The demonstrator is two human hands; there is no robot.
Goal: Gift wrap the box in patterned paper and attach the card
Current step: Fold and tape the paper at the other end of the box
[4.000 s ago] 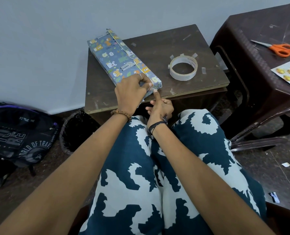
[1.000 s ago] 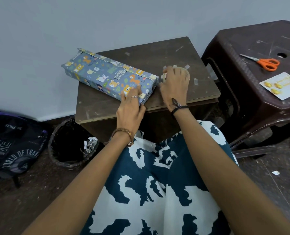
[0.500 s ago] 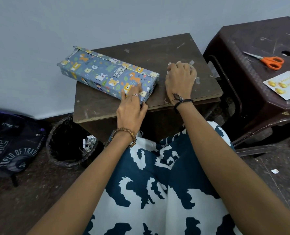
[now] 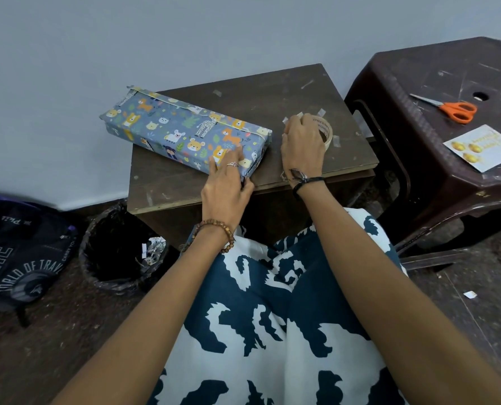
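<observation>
Box (image 4: 185, 133): wrapped, on table (image 4: 345, 159), long axis running far-left to near-right.
Left hand (image 4: 226, 185): fingers flat, pressing box's near end.
Right hand (image 4: 302, 144): curled on tape (image 4: 324, 130), just right of box.
Card (image 4: 483, 147): well right of box, right hand nearer.

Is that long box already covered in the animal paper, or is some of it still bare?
Covered, as far as shown: the box has patterned paper over its top, long side and near end. The left hand presses that end; the far side is hidden.

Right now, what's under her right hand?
A tape roll on the wooden table. The right hand covers its near side, so where the fingers touch is hidden; small tape bits lie around it.
</observation>
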